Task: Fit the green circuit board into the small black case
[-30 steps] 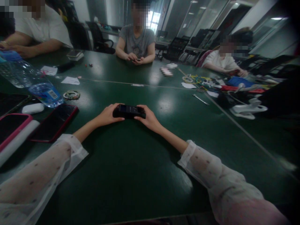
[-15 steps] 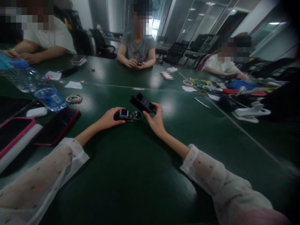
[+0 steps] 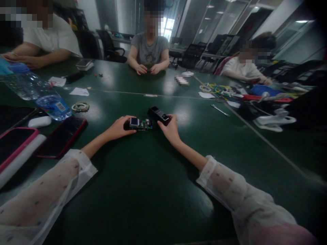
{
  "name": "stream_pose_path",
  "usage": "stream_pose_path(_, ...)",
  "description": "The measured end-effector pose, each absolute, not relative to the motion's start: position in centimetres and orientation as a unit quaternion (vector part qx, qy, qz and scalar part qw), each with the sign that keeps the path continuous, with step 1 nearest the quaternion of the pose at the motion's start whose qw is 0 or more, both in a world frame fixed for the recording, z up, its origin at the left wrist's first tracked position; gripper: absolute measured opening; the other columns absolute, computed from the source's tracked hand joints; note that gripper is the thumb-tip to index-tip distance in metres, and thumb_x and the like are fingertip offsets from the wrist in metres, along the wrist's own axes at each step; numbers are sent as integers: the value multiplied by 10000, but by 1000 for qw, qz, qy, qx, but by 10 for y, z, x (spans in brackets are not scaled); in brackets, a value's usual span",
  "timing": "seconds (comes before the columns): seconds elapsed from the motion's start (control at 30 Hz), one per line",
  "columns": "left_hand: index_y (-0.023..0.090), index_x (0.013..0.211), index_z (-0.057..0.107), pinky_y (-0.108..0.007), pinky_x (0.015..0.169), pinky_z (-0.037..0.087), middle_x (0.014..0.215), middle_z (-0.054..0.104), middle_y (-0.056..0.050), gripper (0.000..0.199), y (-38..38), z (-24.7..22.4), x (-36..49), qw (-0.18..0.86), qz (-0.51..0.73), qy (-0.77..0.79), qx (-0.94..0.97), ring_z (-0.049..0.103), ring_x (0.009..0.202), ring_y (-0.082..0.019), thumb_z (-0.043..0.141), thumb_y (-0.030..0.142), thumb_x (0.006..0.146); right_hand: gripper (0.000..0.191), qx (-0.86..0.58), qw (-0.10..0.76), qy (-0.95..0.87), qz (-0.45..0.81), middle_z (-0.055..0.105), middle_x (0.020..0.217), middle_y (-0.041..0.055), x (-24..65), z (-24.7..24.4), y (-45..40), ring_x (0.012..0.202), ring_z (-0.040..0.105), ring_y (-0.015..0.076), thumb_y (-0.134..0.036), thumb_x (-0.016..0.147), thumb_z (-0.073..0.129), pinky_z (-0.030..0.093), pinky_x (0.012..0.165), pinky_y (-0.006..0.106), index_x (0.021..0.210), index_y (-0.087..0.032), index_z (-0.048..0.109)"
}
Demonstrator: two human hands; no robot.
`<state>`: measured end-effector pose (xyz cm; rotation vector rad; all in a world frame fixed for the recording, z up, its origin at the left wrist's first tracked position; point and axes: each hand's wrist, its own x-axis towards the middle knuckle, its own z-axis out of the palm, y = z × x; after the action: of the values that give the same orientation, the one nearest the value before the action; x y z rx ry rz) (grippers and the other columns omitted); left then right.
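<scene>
Between the fingers and thumb of my left hand [image 3: 121,128] is a green circuit board [image 3: 144,126] with a small screen [image 3: 134,121] at its left end. My right hand [image 3: 169,130] grips a black plastic housing [image 3: 158,114] by its right end, thumb on the near side. The housing is tilted, its far end pointing up and left, just beyond and right of the board. A small gap seems to part the two pieces. My fingers hide the outer end of each.
Left on the green table [image 3: 143,190] are a red-edged phone [image 3: 62,137], a water bottle [image 3: 52,102], a white case [image 3: 40,121] and a tape ring [image 3: 80,107]. A wrench [image 3: 220,110], cables [image 3: 212,89] and a white clamp device [image 3: 274,119] lie right. Several people sit around.
My right hand has turned the black housing so its labelled face shows and it lies flatter, lower and slightly right. My left hand and the circuit board have barely moved.
</scene>
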<state>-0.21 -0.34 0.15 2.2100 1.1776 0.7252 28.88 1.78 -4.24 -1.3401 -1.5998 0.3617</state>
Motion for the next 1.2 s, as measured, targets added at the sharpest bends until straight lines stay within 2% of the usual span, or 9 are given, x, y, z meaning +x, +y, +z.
stream_pose_path(0.27, 254, 1339, 487, -483, 999, 448, 1315, 560, -95, 611, -2, 0, -3, 255, 263, 432, 824, 558, 1186, -287, 694, 474, 807, 504, -560, 470, -672, 113, 511, 1151, 142, 286, -39, 14, 1074, 544, 295, -297, 759, 691, 491, 948, 543, 1170, -187, 421)
stream_pose_path(0.4, 254, 1329, 495, -478, 993, 451, 1305, 562, -94, 601, -1, -2, -3, 248, 267, 432, 825, 562, 1170, -285, 698, 467, 805, 571, -569, 462, -675, 90, 495, 1189, 141, 286, -37, 12, 1109, 518, 300, -297, 731, 717, 472, 972, 532, 1203, -183, 418)
stream_pose_path(0.63, 271, 1321, 501, -478, 976, 457, 1293, 574, -81, 586, -1, -2, -3, 241, 265, 431, 828, 567, 1155, -291, 693, 467, 803, 628, -567, 461, -672, 115, 487, 1237, 148, 284, -34, 11, 1137, 511, 300, -279, 725, 726, 454, 1004, 510, 1257, -174, 408)
stream_pose_path(0.87, 265, 1329, 500, -462, 963, 460, 1304, 569, -81, 588, -2, 0, -4, 247, 262, 426, 830, 562, 1155, -284, 686, 468, 810, 581, -561, 471, -665, 148, 532, 1211, 152, 285, -35, 13, 1140, 542, 302, -249, 737, 727, 463, 1008, 515, 1239, -165, 447)
stream_pose_path(1.0, 268, 1319, 506, -466, 969, 455, 1287, 576, -77, 570, 0, -2, -4, 241, 263, 422, 834, 561, 1151, -284, 687, 457, 813, 494, -532, 489, -666, 184, 577, 1186, 126, 285, -35, 15, 1122, 582, 291, -298, 778, 712, 489, 996, 519, 1207, -195, 490)
stream_pose_path(1.2, 270, 1321, 505, -461, 964, 458, 1284, 575, -78, 565, 0, -3, -4, 238, 266, 420, 835, 564, 1149, -280, 686, 448, 816, 531, -464, 533, -679, 199, 546, 1282, 121, 277, -19, 1, 1170, 581, 265, -447, 873, 630, 512, 1013, 472, 1322, -240, 436)
